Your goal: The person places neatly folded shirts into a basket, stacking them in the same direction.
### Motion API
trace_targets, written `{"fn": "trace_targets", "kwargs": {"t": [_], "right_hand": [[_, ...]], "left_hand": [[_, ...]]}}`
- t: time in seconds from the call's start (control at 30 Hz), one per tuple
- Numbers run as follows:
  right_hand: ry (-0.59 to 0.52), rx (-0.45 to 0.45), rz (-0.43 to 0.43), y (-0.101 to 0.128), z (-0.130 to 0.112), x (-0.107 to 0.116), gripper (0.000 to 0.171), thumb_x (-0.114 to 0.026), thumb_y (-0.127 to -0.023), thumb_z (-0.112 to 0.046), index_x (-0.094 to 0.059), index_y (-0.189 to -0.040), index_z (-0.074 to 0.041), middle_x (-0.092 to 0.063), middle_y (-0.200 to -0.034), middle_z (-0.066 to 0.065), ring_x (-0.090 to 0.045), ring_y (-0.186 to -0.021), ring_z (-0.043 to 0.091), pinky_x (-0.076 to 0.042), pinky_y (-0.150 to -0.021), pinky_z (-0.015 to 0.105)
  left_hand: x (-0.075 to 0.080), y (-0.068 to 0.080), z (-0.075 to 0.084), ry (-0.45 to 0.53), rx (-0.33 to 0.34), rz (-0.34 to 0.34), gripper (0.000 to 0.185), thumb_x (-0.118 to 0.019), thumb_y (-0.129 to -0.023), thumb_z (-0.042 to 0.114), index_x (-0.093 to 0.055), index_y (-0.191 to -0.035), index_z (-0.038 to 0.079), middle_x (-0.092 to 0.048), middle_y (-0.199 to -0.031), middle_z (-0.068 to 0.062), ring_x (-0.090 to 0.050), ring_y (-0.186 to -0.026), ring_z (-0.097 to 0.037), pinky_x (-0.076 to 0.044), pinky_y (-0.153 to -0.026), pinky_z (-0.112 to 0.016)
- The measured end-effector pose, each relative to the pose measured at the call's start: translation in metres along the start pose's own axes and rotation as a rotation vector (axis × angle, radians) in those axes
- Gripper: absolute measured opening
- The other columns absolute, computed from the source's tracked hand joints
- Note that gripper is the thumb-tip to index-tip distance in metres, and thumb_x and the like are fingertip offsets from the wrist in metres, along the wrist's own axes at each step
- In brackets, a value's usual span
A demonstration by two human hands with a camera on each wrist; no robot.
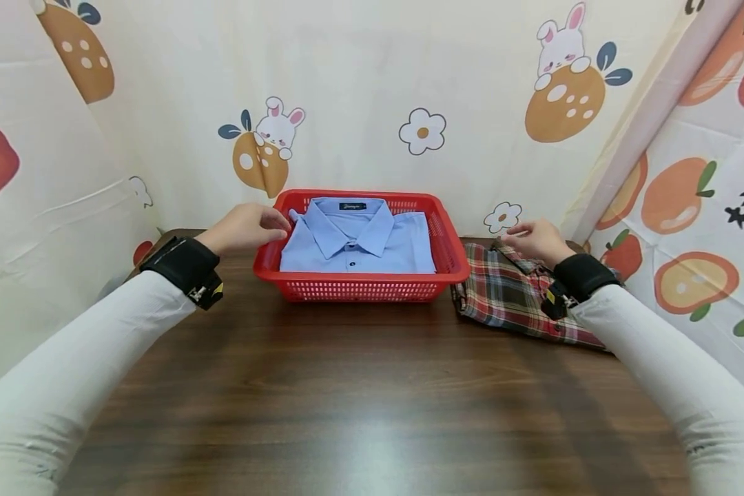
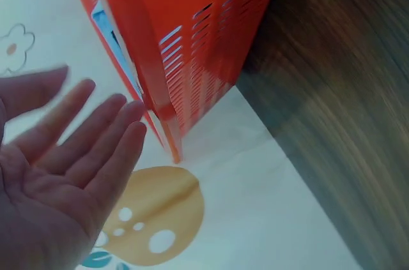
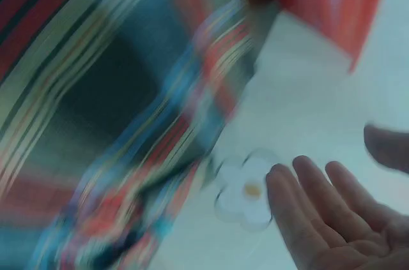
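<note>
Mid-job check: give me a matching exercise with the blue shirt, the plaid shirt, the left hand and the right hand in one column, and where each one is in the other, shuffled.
Things:
1. blue shirt
2. plaid shirt
3. left hand
4. right hand

Places:
A. at the far edge of the plaid cloth
B. folded inside the red basket
C. at the basket's left rim
D. on the wooden table, right of the basket

Pairs: 1-B, 2-D, 3-C, 4-A
</note>
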State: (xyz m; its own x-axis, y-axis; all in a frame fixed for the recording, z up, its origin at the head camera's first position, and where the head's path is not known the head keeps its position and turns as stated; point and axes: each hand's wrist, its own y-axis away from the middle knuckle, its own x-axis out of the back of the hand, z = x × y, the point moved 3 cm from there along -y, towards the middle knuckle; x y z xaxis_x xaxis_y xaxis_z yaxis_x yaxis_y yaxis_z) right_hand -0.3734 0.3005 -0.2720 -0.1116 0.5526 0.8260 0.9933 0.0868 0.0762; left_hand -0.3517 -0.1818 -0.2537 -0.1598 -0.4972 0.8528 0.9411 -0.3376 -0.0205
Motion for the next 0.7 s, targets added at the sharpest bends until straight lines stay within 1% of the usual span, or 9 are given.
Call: {"fn": "trace_targets", "kwargs": {"t": [0.1,0.13,0.23,0.37,0.43,0.47,0.57,0.63,0.7], "right_hand": [[0.226,0.044,-0.02,0.008,0.018,0.002,0.057,-0.056,-0.097,-0.032,-0.046,-0.135,0.009,-0.05,-0.13,0.038,-0.055,-0.111,0.046,-0.048,-0.091,0.053],[0.29,0.056,-0.037,0.01,0.023,0.002,0.061,-0.057,-0.095,-0.035,-0.045,-0.136,0.009,-0.048,-0.133,0.038,-0.051,-0.115,0.05,-0.045,-0.093,0.058],[0.384,0.086,-0.121,0.014,0.036,-0.002,0.073,-0.062,-0.092,-0.038,-0.037,-0.14,0.011,-0.038,-0.139,0.039,-0.042,-0.123,0.054,-0.037,-0.101,0.064],[0.414,0.106,-0.218,0.018,0.051,-0.012,0.084,-0.065,-0.089,-0.04,-0.028,-0.144,0.012,-0.034,-0.141,0.041,-0.037,-0.127,0.057,-0.035,-0.103,0.065],[0.412,0.107,-0.251,0.021,0.058,-0.018,0.086,-0.065,-0.089,-0.043,-0.027,-0.145,0.011,-0.038,-0.139,0.04,-0.041,-0.124,0.056,-0.04,-0.099,0.064],[0.406,0.102,-0.264,0.023,0.062,-0.022,0.086,-0.064,-0.089,-0.043,-0.027,-0.146,0.01,-0.043,-0.132,0.04,-0.046,-0.118,0.055,-0.042,-0.096,0.061],[0.394,0.103,-0.263,0.027,0.069,-0.029,0.084,-0.064,-0.09,-0.043,-0.028,-0.146,0.009,-0.053,-0.117,0.033,-0.054,-0.098,0.042,-0.045,-0.084,0.05],[0.393,0.109,-0.248,0.03,0.073,-0.032,0.083,-0.063,-0.09,-0.043,-0.028,-0.146,0.008,-0.055,-0.107,0.028,-0.053,-0.09,0.034,-0.043,-0.08,0.047],[0.4,0.122,-0.219,0.032,0.074,-0.033,0.082,-0.064,-0.09,-0.043,-0.031,-0.145,0.008,-0.055,-0.113,0.029,-0.055,-0.095,0.036,-0.045,-0.083,0.049]], "left_hand": [[-0.005,0.009,0.004,-0.054,-0.06,-0.019,0.038,-0.063,-0.091,0.021,-0.062,-0.125,0.004,-0.064,-0.119,-0.02,-0.061,-0.103,-0.033,-0.059,-0.082,-0.043],[-0.007,0.012,0.006,-0.069,-0.08,-0.028,0.04,-0.064,-0.09,0.023,-0.062,-0.125,0.005,-0.064,-0.12,-0.02,-0.06,-0.105,-0.034,-0.059,-0.082,-0.044],[-0.013,0.021,0.01,-0.098,-0.139,-0.047,0.041,-0.067,-0.088,0.026,-0.063,-0.124,0.006,-0.064,-0.12,-0.019,-0.058,-0.109,-0.034,-0.059,-0.084,-0.045],[-0.02,0.027,0.014,-0.093,-0.195,-0.066,0.038,-0.069,-0.087,0.024,-0.065,-0.121,0.007,-0.068,-0.115,-0.016,-0.062,-0.105,-0.031,-0.059,-0.083,-0.043],[-0.024,0.029,0.015,-0.089,-0.215,-0.068,0.034,-0.069,-0.087,0.022,-0.067,-0.117,0.008,-0.07,-0.111,-0.015,-0.063,-0.101,-0.029,-0.059,-0.082,-0.043],[-0.026,0.029,0.015,-0.087,-0.224,-0.071,0.031,-0.069,-0.087,0.021,-0.068,-0.115,0.007,-0.07,-0.109,-0.014,-0.062,-0.1,-0.028,-0.059,-0.082,-0.043],[-0.031,0.03,0.016,-0.089,-0.248,-0.075,0.025,-0.069,-0.088,0.02,-0.071,-0.11,0.008,-0.072,-0.103,-0.011,-0.061,-0.095,-0.025,-0.059,-0.082,-0.041],[-0.033,0.031,0.017,-0.087,-0.255,-0.081,0.024,-0.069,-0.088,0.019,-0.072,-0.108,0.008,-0.072,-0.1,-0.01,-0.061,-0.093,-0.024,-0.059,-0.081,-0.041],[-0.035,0.032,0.018,-0.09,-0.26,-0.079,0.024,-0.07,-0.087,0.019,-0.073,-0.108,0.008,-0.072,-0.099,-0.01,-0.061,-0.091,-0.023,-0.06,-0.08,-0.04]]}}
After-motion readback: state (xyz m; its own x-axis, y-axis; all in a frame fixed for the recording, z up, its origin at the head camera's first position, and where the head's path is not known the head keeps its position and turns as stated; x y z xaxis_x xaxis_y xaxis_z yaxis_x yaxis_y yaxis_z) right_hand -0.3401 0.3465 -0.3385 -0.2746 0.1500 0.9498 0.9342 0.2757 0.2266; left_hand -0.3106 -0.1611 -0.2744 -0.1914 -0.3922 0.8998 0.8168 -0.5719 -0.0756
